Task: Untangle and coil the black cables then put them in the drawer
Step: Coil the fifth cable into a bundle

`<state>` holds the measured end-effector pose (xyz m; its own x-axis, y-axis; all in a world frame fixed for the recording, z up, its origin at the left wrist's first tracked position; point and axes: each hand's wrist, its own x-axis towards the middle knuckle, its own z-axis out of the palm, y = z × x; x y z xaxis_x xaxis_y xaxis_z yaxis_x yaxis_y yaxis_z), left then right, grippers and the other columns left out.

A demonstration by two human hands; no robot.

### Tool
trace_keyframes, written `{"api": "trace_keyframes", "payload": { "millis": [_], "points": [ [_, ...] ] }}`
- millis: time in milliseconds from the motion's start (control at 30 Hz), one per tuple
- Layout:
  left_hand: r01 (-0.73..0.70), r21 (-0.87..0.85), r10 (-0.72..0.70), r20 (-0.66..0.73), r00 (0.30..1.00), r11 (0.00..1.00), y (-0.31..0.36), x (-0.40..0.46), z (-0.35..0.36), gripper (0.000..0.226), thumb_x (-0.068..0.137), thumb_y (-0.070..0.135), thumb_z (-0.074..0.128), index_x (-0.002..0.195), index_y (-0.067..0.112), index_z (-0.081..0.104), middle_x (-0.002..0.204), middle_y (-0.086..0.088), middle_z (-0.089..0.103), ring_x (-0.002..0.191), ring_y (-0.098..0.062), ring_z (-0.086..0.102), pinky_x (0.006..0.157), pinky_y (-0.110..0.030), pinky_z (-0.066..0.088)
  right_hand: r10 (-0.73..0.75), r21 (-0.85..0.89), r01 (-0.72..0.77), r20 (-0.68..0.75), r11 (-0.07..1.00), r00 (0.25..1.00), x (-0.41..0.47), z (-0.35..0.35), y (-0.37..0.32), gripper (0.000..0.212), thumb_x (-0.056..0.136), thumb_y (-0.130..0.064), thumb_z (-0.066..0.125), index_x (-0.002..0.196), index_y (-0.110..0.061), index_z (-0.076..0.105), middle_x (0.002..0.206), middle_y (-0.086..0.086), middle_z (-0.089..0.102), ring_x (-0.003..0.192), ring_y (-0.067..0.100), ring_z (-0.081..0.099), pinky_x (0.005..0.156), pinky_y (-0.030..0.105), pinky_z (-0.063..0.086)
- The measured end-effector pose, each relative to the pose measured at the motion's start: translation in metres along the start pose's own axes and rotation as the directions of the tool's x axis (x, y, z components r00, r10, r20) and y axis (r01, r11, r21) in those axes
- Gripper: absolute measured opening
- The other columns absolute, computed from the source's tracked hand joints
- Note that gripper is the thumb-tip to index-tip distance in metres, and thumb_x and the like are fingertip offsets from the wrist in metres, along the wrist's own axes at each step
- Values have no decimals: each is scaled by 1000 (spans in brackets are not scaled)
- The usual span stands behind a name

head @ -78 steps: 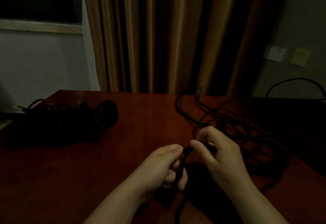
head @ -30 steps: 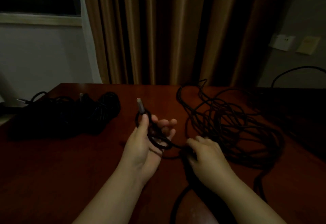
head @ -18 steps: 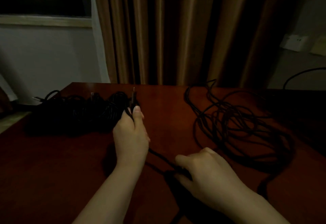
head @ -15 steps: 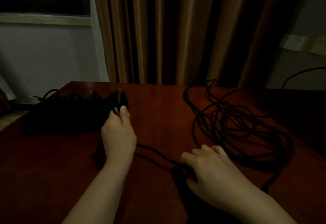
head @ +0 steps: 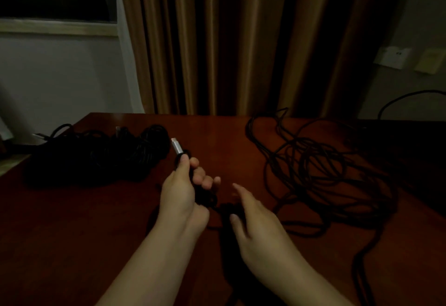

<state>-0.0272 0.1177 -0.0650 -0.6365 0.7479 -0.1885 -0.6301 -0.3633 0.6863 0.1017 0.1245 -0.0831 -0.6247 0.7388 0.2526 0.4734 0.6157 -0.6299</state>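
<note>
**Coiling one cable beside the tangle**

Our left hand (head: pixel 179 192) pinches a thin black cable with a silver metal plug (head: pixel 177 146) above the dark red wooden surface (head: pixel 72 221), small loops hanging under the fingers. Our right hand (head: pixel 258 221) hovers, fingers loose, holding nothing we can see. The loose black cable tangle (head: pixel 321 173) lies right; pulling slack could tighten its knots.

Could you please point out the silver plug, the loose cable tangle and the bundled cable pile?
silver plug (head: pixel 177 146), head view, mid-shell.
loose cable tangle (head: pixel 318 161), head view, central strands.
bundled cable pile (head: pixel 101 156), head view, middle.
</note>
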Motion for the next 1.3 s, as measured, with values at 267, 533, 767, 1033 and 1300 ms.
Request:
{"api": "trace_keyframes", "payload": {
  "millis": [267,533,767,1033,1300],
  "points": [
    [101,-228,-86,76,993,968,27,3,-13,30,98,30,44,73,17,54,51,8,50,45,-3,54,60,-20,57,-65,-257,24,-152,966,986,5,2,13,34,91,-10,53,123,-21,58,123,-5,46,118,10,38,102,23,35],
    [-359,657,354,147,924,663,24,15,-18,19,99,12,45,103,15,63,84,5,53,75,2,55,72,-19,41,425,-238,-468,-210,851,881,5,-40,33,45,96,-50,39,69,-16,56,58,-4,54,47,9,50,43,21,38],
    [-348,923,185,375,908,-162,26,25,-44,70,91,11,57,150,26,22,114,3,25,82,-4,41,73,-14,36,205,-468,-209,-59,859,977,4,-17,21,37,92,-54,44,111,-22,45,104,-9,47,105,13,46,95,28,39],
    [-582,761,686,261,679,286,58,-3,-20,28,88,-1,49,87,25,59,91,5,60,71,6,54,68,-23,49,231,322,-169,-164,932,959,6,-21,19,26,95,-13,52,90,-38,51,72,-13,57,63,-18,54,53,4,42],
    [-122,431,-53,373,926,894,33,-24,9,25,89,26,48,69,14,54,41,4,41,43,-9,51,60,-25,51,46,325,-85,123,942,991,8,-17,25,16,94,-27,54,82,-26,65,68,-6,61,61,12,56,59,23,42]
  ]
}}
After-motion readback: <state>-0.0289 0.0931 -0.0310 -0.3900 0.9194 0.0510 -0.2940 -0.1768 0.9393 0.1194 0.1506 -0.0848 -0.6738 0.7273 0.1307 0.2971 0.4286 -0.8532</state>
